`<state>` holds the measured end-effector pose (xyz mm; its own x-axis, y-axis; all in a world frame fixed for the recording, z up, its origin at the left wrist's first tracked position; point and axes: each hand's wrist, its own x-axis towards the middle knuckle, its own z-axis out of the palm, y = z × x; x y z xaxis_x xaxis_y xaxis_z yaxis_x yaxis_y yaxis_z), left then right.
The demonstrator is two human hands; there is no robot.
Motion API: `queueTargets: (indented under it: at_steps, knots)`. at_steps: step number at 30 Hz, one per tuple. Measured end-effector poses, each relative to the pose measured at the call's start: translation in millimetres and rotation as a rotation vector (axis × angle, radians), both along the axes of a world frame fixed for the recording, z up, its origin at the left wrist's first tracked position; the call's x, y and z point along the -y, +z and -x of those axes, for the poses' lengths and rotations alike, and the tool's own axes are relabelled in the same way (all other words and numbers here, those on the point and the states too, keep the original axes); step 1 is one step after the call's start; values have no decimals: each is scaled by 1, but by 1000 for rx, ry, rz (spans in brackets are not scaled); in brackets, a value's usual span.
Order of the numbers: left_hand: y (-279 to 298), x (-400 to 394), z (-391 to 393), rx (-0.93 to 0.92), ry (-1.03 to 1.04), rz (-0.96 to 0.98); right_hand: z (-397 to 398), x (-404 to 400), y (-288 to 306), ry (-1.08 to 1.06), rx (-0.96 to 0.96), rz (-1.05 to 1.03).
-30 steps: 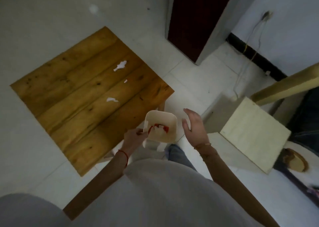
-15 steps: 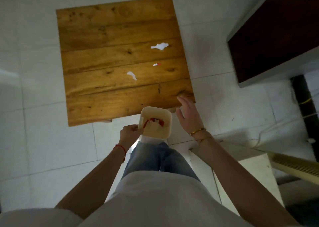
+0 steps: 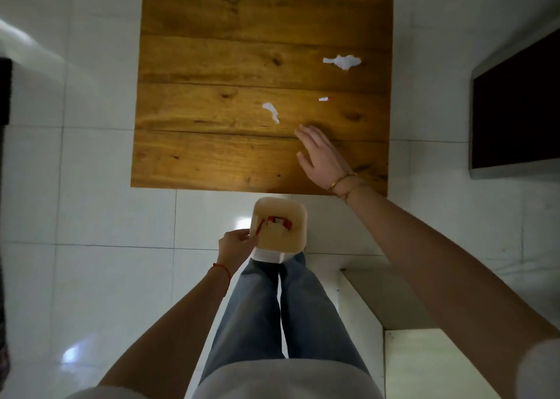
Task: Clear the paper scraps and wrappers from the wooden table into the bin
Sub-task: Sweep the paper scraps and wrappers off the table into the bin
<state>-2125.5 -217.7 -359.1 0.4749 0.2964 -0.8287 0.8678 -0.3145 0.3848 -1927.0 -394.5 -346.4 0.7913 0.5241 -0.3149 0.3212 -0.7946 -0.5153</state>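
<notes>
The left hand (image 3: 238, 241) grips the rim of the small beige plastic bin (image 3: 280, 224). The right hand (image 3: 321, 153) hovers spread and empty over the wooden tabletop (image 3: 212, 95); the nearest white paper scrap (image 3: 271, 112) lies at its eleven o'clock.

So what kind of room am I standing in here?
Probably a room in a home: glossy white floor tiles, a low square wooden table with torn white paper scraps, and a dark cabinet to the right.
</notes>
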Motion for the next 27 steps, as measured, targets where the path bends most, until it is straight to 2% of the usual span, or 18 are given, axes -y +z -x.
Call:
queueTargets:
  at_steps: [15,20,27]
  knots:
    - [-89,-12,0,38,62,14,-74,-67,-106,225,48,225]
    - [-99,-12,-1,48,38,0,-37,-49,-121,366,90,204]
    - [-100,2,-7,61,50,-1,78,-5,-112,556,-4,77]
